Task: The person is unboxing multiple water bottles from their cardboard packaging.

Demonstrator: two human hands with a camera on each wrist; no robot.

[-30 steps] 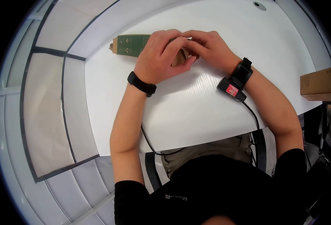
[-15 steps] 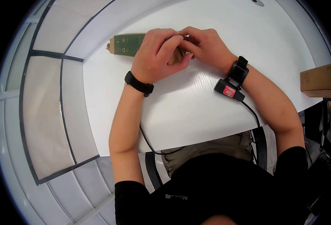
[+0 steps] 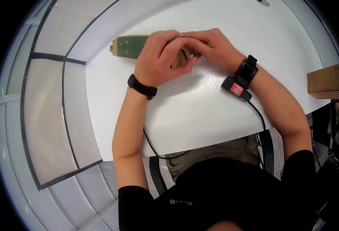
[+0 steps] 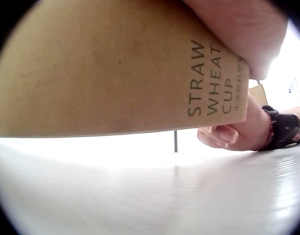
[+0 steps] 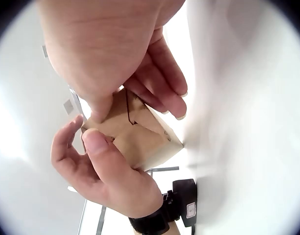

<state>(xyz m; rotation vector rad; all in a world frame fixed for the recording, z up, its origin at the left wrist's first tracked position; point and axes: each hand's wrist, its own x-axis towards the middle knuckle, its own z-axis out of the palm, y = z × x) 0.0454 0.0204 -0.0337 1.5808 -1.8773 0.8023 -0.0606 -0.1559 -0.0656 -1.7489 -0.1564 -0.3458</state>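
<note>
A green and brown cardboard box [image 3: 129, 46] lies on its side at the far part of the table. In the left wrist view its brown side [image 4: 115, 73] carries the words STRAW WHEAT CUP. My left hand [image 3: 156, 59] grips the box near its right end, fingers over the top and thumb at the near side. My right hand [image 3: 219, 50] is at that end, its fingers touching the folded flaps [image 5: 135, 132], as the right wrist view shows. The box's inside is hidden.
A brown box [image 3: 328, 83] stands at the table's right edge. Framed white panels [image 3: 48, 115] rise on the left. Black cables hang from the wrist devices toward the near edge of the white table [image 3: 177, 123].
Both hands and the box have shifted slightly left in the head view over the last second. The right hand's fingers have changed their pose at the flaps while the left hand keeps its grip.
</note>
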